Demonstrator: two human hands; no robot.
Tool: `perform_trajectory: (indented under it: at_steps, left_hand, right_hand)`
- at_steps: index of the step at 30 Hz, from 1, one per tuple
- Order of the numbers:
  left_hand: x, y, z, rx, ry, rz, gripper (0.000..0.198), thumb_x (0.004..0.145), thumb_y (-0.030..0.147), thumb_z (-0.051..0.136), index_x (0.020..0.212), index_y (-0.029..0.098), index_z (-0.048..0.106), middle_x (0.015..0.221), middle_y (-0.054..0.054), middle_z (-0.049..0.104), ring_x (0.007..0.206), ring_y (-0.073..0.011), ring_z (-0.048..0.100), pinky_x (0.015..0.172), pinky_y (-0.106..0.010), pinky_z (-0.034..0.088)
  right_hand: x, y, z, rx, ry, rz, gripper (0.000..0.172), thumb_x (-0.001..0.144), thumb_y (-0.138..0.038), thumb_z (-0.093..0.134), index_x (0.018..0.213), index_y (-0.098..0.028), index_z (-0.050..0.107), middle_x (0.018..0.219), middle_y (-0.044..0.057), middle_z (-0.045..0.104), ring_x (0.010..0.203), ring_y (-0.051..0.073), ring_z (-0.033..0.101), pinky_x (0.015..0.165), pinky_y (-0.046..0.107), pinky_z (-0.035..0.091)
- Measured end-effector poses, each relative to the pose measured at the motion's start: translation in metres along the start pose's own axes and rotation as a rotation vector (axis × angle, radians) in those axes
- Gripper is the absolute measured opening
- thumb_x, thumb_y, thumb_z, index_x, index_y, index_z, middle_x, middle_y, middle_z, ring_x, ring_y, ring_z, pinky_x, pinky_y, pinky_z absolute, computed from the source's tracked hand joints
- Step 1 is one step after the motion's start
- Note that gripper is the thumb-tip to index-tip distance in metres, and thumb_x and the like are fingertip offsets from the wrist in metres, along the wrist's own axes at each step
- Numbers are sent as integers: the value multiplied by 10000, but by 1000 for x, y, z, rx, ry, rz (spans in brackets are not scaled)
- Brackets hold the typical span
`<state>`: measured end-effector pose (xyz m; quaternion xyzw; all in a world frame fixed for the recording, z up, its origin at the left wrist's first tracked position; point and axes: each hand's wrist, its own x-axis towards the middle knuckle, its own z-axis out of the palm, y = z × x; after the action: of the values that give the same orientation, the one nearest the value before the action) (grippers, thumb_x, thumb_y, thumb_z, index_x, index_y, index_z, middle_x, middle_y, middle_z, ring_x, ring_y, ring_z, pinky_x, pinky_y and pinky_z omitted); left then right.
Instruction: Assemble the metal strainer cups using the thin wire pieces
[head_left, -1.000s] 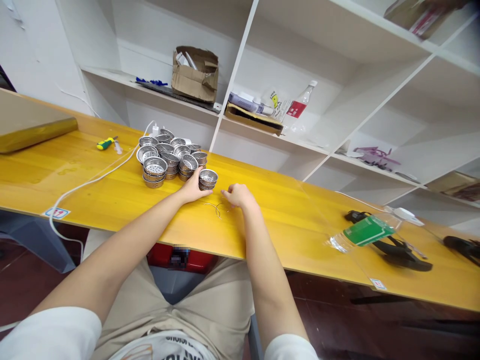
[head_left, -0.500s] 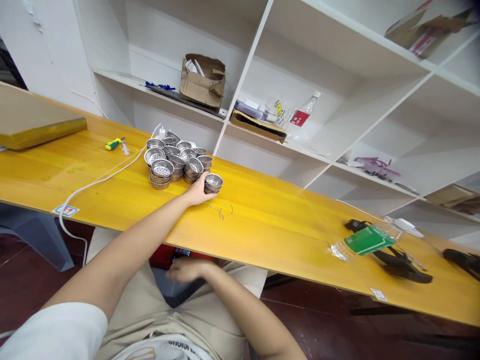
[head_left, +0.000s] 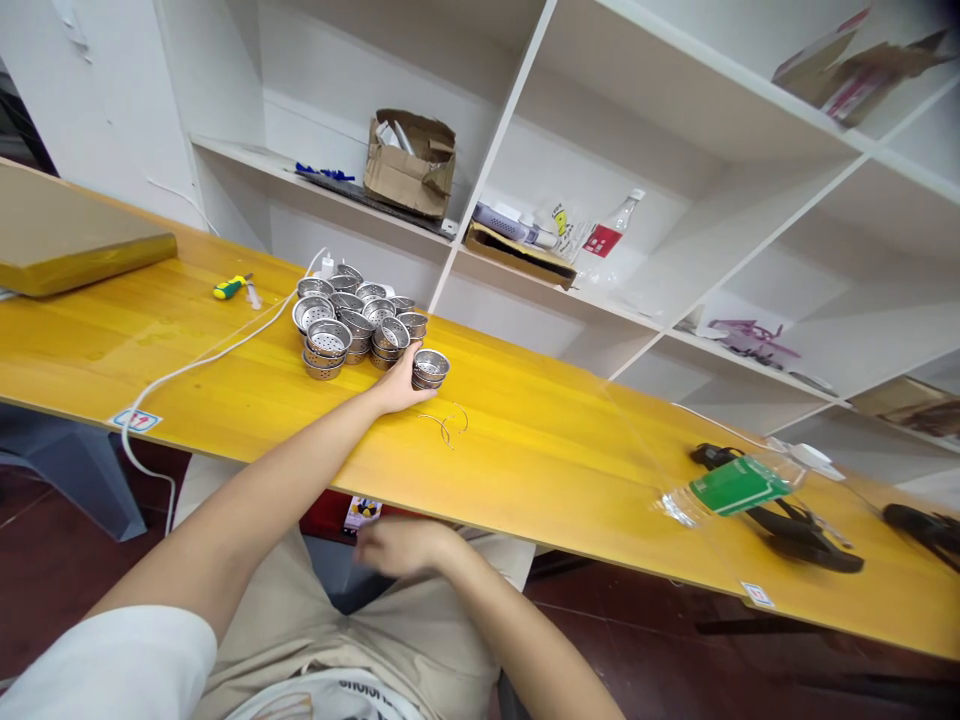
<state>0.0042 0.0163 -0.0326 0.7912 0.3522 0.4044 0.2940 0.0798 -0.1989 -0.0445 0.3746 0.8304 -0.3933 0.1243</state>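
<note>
My left hand [head_left: 403, 388] is closed round the side of a short stack of perforated metal strainer cups [head_left: 430, 367], standing on the yellow table. Beside it, to the left, more strainer cups [head_left: 328, 340] are grouped in several stacks. Thin curved wire pieces [head_left: 448, 428] lie just in front of my left hand. My right hand [head_left: 405, 546] is over my lap, below the table edge, apart from the cups. Motion smears its fingers, so its hold does not show. Near it, under the edge, is a small item with a coloured picture [head_left: 363, 511].
A white cable [head_left: 217, 350] runs across the table and over its front edge. A green-and-yellow screwdriver [head_left: 229, 287] lies at the left, near a large flat box [head_left: 82, 250]. A green-labelled bottle [head_left: 739, 487] lies at the right beside black sandals [head_left: 806, 535]. White shelves [head_left: 517, 130] stand behind.
My right hand has moved slightly to the right over my lap, and the coloured item beneath the edge shows more plainly. My left hand stays on the stack of strainer cups.
</note>
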Motion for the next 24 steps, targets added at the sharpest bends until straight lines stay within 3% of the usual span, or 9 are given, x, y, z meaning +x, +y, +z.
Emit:
perform_trajectory:
  at_steps: [3, 8, 11, 15, 17, 19, 21, 24]
  left_hand:
    - [0, 0, 0, 6, -3, 9, 1149, 712, 455, 826, 1630, 179, 193, 1651, -222, 347, 1513, -361, 404, 1255, -515, 318]
    - [-2, 5, -2, 16, -9, -6, 1102, 721, 452, 811, 1615, 160, 235, 1634, -217, 376, 1495, -361, 429, 1250, -500, 333]
    - [-2, 5, -2, 20, -17, -9, 1098, 726, 452, 808, 1613, 153, 233, 1631, -219, 380, 1498, -358, 425, 1253, -497, 330]
    - [-1, 3, -1, 9, -15, -5, 1099, 717, 446, 818, 1610, 175, 237, 1628, -212, 389, 1487, -365, 437, 1244, -521, 339]
    - [-1, 3, -1, 1, -11, -3, 1101, 721, 449, 814, 1613, 174, 229, 1630, -215, 387, 1486, -366, 440, 1238, -524, 348]
    - [-2, 5, -1, -2, 1, 8, 1114, 721, 455, 815, 1618, 173, 219, 1636, -215, 376, 1487, -363, 438, 1238, -521, 350]
    - [-3, 7, -1, 12, 23, 27, 1121, 711, 462, 827, 1618, 183, 230, 1644, -207, 365, 1499, -363, 420, 1247, -522, 336]
    - [-3, 8, 0, 49, 48, 38, 1069, 716, 483, 828, 1597, 198, 294, 1618, -193, 410, 1494, -369, 420, 1248, -530, 329]
  right_hand:
    - [-17, -27, 10, -176, -198, -158, 266, 1002, -380, 583, 998, -155, 724, 962, 85, 764, 855, 216, 706, 753, 297, 514]
    - [-51, -76, 16, -224, -174, -336, 302, 1038, -382, 504, 933, -166, 686, 898, 79, 760, 771, 179, 686, 725, 257, 485]
    - [-78, -80, -11, -138, -145, -389, 270, 1023, -411, 559, 931, -184, 672, 916, 60, 750, 784, 163, 674, 734, 239, 488]
    - [-105, -37, -88, 58, 233, -266, 236, 1018, -407, 568, 1032, -195, 672, 1000, 50, 748, 896, 166, 683, 811, 245, 502]
    - [-106, 1, -127, 110, 500, -61, 271, 1054, -385, 471, 1063, -184, 652, 944, 49, 743, 869, 164, 687, 778, 242, 495]
    - [-97, 43, -154, -10, 809, 250, 342, 1065, -413, 435, 977, -173, 661, 842, 55, 721, 791, 170, 664, 712, 242, 461]
    - [-85, 81, -163, -207, 979, 529, 324, 1023, -439, 539, 897, -173, 675, 864, 83, 728, 854, 198, 665, 722, 253, 431]
    - [-69, 117, -154, -264, 999, 705, 399, 1028, -521, 519, 910, -187, 702, 929, 108, 750, 899, 212, 679, 727, 258, 418]
